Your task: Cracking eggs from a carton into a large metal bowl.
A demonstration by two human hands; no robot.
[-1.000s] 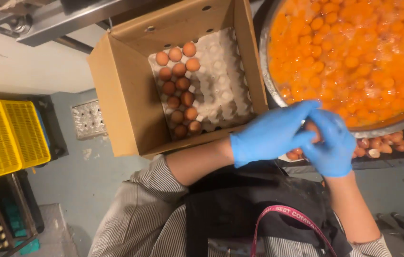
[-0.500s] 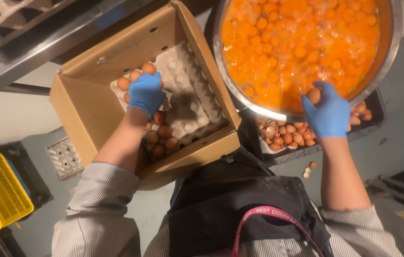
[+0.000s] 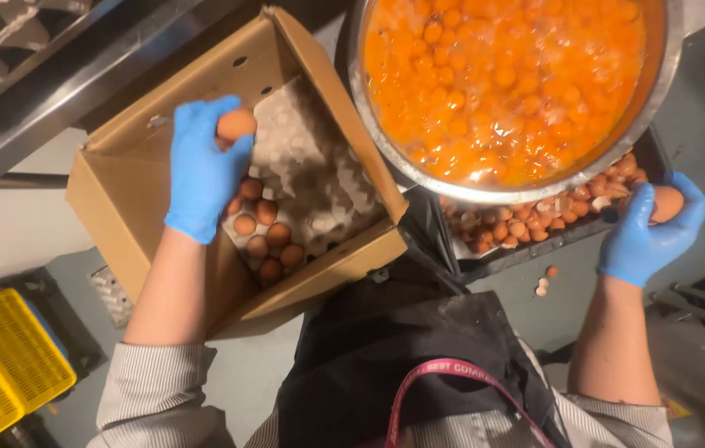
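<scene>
Left hand point(image 3: 201, 170) (blue glove) closed around brown egg point(image 3: 236, 124), lifted above cardboard box point(image 3: 120, 207). Right hand point(image 3: 649, 232) closed around second egg point(image 3: 666, 203) beside steel bowl point(image 3: 668, 58). Bowl nearly full of yolks; tray of shells point(image 3: 535, 228) beneath. Egg carton point(image 3: 311, 178) mostly emptied; about ten eggs point(image 3: 265, 236) left uncracked.
</scene>
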